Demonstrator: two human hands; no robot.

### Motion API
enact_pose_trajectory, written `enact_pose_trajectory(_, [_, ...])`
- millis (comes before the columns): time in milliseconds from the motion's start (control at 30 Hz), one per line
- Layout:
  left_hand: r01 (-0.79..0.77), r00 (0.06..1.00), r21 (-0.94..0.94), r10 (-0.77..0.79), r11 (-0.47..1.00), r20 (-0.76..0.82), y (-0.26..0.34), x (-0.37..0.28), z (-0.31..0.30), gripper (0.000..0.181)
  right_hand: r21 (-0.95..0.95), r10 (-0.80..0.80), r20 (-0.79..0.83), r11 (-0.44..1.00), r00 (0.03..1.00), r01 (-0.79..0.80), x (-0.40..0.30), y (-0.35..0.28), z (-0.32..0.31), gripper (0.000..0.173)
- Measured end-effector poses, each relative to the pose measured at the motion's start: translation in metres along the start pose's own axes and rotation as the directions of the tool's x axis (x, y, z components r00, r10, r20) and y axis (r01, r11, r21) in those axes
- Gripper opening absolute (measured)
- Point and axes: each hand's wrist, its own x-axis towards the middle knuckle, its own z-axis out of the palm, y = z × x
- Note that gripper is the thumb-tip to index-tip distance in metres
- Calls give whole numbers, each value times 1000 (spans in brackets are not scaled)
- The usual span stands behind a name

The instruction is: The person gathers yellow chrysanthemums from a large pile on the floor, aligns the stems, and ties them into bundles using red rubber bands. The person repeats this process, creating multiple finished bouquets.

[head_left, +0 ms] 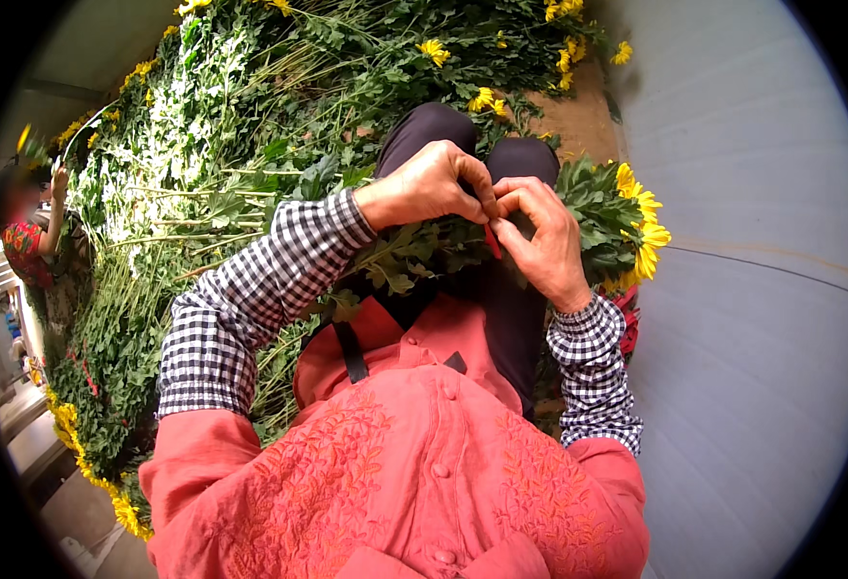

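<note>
A bunch of yellow chrysanthemums [601, 217] lies across my lap, its blooms at the right and its leafy stems running left. Over the bunch, my left hand [442, 181] and my right hand [540, 235] meet with fingertips pinched together on a thin red tie [493, 241]. One end of the tie hangs below the fingers. The fingers hide the rest of it, so whether it runs all round the stems cannot be told.
Large heaps of cut chrysanthemums [308, 79] lie ahead and to the left, beside brown cardboard [576, 116]. A pale wall [742, 289] stands close on the right. At the far left, another person [30, 239] raises a flower stem. Red material [630, 326] lies by my right forearm.
</note>
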Motion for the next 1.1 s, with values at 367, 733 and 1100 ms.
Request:
enact_pose_trajectory(367, [-213,786,839,598,500,-157,-4,-7,32,15,160,49,-37,986,998,-43,-3,8,0,16])
enact_pose_trajectory(733, [-331,895,878,409,346,176,-7,-52,45,10,-182,-13,-172,983,985,-18,6,19,12,12])
enact_pose_trajectory(1100, [119,728,975,651,187,-214,-22,-63,79,34,-160,-47,-42,986,998,40,-18,57,0,14])
